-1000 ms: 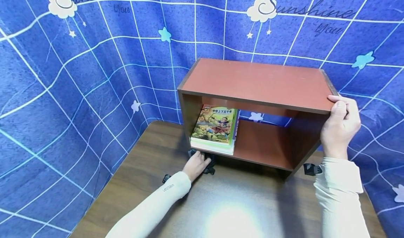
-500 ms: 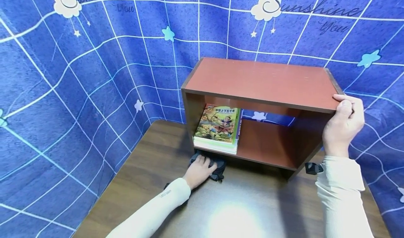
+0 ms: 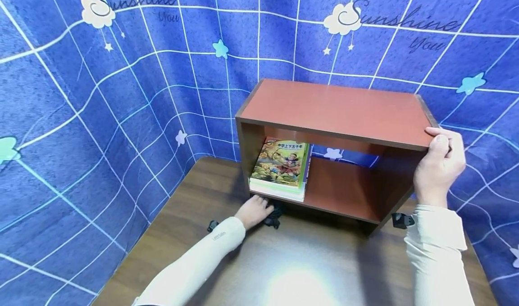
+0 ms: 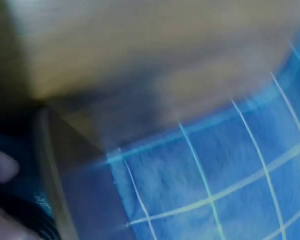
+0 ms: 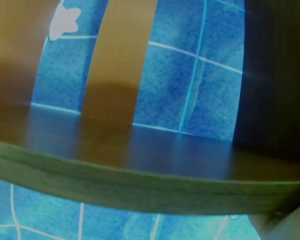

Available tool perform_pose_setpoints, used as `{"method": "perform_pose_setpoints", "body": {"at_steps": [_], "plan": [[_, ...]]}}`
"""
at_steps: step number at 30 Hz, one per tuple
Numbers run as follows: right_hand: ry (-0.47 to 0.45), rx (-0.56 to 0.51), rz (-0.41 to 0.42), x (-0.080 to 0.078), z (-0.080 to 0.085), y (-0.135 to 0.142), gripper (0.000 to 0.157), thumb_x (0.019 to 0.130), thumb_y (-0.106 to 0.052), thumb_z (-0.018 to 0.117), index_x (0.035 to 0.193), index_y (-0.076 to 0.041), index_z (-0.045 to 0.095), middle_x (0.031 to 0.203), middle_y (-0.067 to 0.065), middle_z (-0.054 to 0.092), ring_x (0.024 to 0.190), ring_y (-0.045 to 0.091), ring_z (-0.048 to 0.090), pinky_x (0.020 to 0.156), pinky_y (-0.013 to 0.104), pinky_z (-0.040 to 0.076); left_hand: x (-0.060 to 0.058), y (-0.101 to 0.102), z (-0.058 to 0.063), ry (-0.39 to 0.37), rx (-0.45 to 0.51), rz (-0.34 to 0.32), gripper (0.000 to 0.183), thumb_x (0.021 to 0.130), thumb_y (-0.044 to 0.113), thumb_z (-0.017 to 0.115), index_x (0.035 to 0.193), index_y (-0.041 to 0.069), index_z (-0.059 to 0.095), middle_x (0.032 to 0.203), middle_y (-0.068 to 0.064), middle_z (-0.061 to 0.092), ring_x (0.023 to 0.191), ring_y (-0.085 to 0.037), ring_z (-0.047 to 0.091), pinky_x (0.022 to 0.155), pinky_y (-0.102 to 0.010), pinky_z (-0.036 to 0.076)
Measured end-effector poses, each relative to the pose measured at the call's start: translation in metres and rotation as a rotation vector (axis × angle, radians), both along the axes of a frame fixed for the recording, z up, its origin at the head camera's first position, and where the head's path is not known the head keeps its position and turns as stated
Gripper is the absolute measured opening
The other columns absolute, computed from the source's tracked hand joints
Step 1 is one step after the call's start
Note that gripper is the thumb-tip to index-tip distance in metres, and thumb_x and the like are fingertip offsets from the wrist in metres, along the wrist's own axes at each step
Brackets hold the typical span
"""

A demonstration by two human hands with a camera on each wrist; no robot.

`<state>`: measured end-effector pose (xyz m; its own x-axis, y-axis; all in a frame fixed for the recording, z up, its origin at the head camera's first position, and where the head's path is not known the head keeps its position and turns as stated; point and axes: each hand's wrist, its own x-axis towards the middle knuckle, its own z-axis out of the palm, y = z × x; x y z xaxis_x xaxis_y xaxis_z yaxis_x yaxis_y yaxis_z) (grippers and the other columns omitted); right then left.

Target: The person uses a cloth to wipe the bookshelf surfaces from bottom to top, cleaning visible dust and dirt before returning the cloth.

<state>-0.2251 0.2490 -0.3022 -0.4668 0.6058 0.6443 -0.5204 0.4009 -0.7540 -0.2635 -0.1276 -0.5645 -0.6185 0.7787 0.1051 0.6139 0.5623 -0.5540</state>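
A small red-brown desk bookshelf point(image 3: 344, 114) stands on the wooden table. My right hand point(image 3: 439, 168) grips its upper right front corner, thumb in front and a finger over the top. My left hand point(image 3: 253, 211) is low at the shelf's front left, just below the bottom board. It holds a dark, soft-looking black bundle point(image 3: 274, 218), partly hidden by the hand and the shelf. In the left wrist view, fingertips point(image 4: 2, 166) lie against dark material point(image 4: 42, 197) beside the shelf's side board.
Books point(image 3: 281, 164) with a colourful top cover lie stacked in the shelf's left part. A blue curtain point(image 3: 162, 94) hangs behind and left of the table point(image 3: 194, 207). Black wrist cameras sit by both sleeves.
My left hand drew the black bundle outward from beneath the shelf, then moved it back; less of it shows now than half a second ago. My right hand stays on the shelf corner.
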Motion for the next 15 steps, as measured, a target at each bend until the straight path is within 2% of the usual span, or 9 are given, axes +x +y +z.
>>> {"method": "perform_pose_setpoints", "body": {"at_steps": [2,4,7,8,10,13,15], "plan": [[-0.001,0.004,-0.004,0.001,0.001,0.001,0.035,0.091,-0.011,0.038,0.098,-0.004,0.072,0.095,-0.001,0.067,0.088,0.009,0.054,0.077,0.018,0.034,0.008,0.004,-0.004,0.019,0.058,0.027,0.024,0.090,0.018,0.048,0.112,0.019,0.058,0.089,-0.004,0.059,0.079,-0.021,0.056,0.076,-0.035,0.042],[-0.004,0.004,-0.002,0.002,0.003,0.000,0.035,0.091,-0.011,0.038,0.098,-0.004,0.072,0.095,-0.001,0.068,0.089,0.009,0.055,0.076,0.018,0.034,0.019,0.008,-0.009,0.022,0.161,0.060,0.026,0.089,0.015,0.047,0.114,0.017,0.056,0.091,-0.006,0.058,0.079,-0.023,0.057,0.075,-0.036,0.045],[-0.003,-0.005,-0.002,0.001,0.003,-0.001,0.035,0.091,-0.010,0.038,0.098,-0.003,0.071,0.093,-0.002,0.067,0.087,0.009,0.054,0.076,0.018,0.034,0.040,0.010,-0.012,-0.060,0.396,0.158,0.036,0.083,0.012,0.058,0.118,0.013,0.054,0.094,-0.010,0.057,0.074,-0.024,0.059,0.061,-0.035,0.050],[0.000,-0.008,-0.003,-0.001,0.002,0.000,0.035,0.091,-0.010,0.038,0.098,-0.003,0.071,0.093,-0.002,0.066,0.086,0.009,0.053,0.076,0.018,0.033,0.046,0.010,-0.012,-0.104,0.493,0.213,0.041,0.080,0.011,0.061,0.120,0.013,0.053,0.096,-0.010,0.058,0.073,-0.024,0.060,0.056,-0.035,0.049],[0.006,-0.017,-0.004,-0.005,0.000,0.002,0.034,0.091,-0.009,0.038,0.097,-0.003,0.071,0.092,-0.002,0.066,0.085,0.009,0.052,0.075,0.018,0.032,0.056,0.010,-0.007,-0.228,0.731,0.366,0.049,0.075,0.010,0.062,0.123,0.013,0.053,0.100,-0.010,0.061,0.074,-0.025,0.062,0.054,-0.037,0.049],[0.006,-0.035,-0.012,-0.013,-0.004,0.009,0.034,0.091,-0.009,0.038,0.096,-0.005,0.072,0.094,-0.002,0.066,0.085,0.009,0.052,0.074,0.018,0.032,0.064,0.012,0.006,-0.403,1.104,0.605,0.049,0.078,0.013,0.059,0.126,0.012,0.053,0.103,-0.010,0.065,0.084,-0.028,0.063,0.066,-0.042,0.049],[-0.002,-0.047,-0.016,-0.016,-0.007,0.013,0.034,0.092,-0.009,0.039,0.096,-0.007,0.072,0.094,-0.002,0.067,0.085,0.009,0.052,0.074,0.018,0.031,0.065,0.017,0.015,-0.549,1.355,0.706,0.043,0.078,0.014,0.057,0.122,0.010,0.056,0.103,-0.010,0.065,0.087,-0.027,0.061,0.072,-0.042,0.047]]}}
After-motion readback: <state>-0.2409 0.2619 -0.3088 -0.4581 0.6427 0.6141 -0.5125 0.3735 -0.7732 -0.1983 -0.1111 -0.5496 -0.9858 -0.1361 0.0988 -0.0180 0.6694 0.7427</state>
